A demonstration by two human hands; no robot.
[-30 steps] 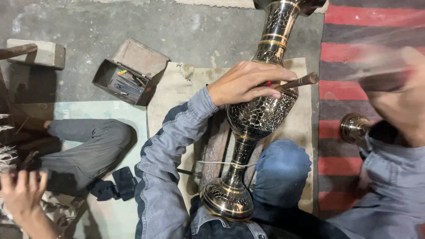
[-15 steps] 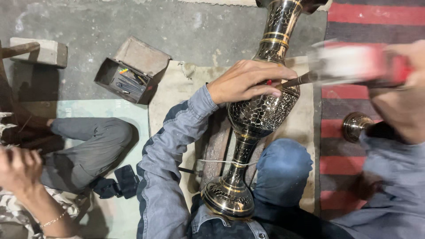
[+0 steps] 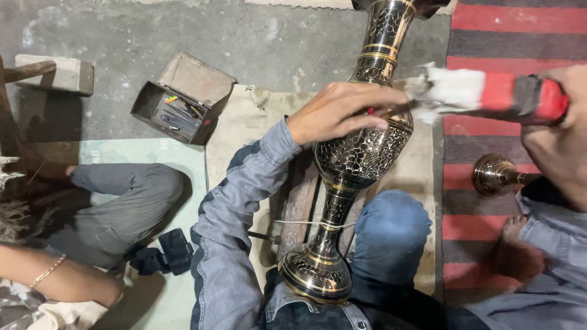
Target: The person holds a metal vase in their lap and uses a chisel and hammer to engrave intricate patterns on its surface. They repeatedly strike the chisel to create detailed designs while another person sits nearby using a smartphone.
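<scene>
**On the mat, a brass vase is steadied while the hammer comes down**

Across the lap, a tall engraved brass vase (image 3: 361,153) is laid with its foot near the body and its neck pointing away. Compared with half a second ago, the red-handled hammer (image 3: 489,95) is brought lower and nearer to the vase, its pale head now just beside the thin metal tool (image 3: 391,110) at the vase's shoulder; the vase itself is not shifted. The left hand (image 3: 339,113) is kept on the belly of the vase, fingers pressed together and pinching the tool. The right hand (image 3: 559,134) is closed around the hammer's handle at the right edge. At lower left, another person's forearm (image 3: 58,281) with a bracelet is now seen where a hand was seen earlier.

An open small metal box (image 3: 180,101) is set on the floor at upper left; thin tools, some coloured, are held inside, too small to tell apart. A second brass piece (image 3: 495,174) is lying on the red striped rug (image 3: 489,43).

A beige mat (image 3: 244,131) is spread over a grey concrete floor (image 3: 122,30), with a stone block (image 3: 64,73) at far left.
</scene>
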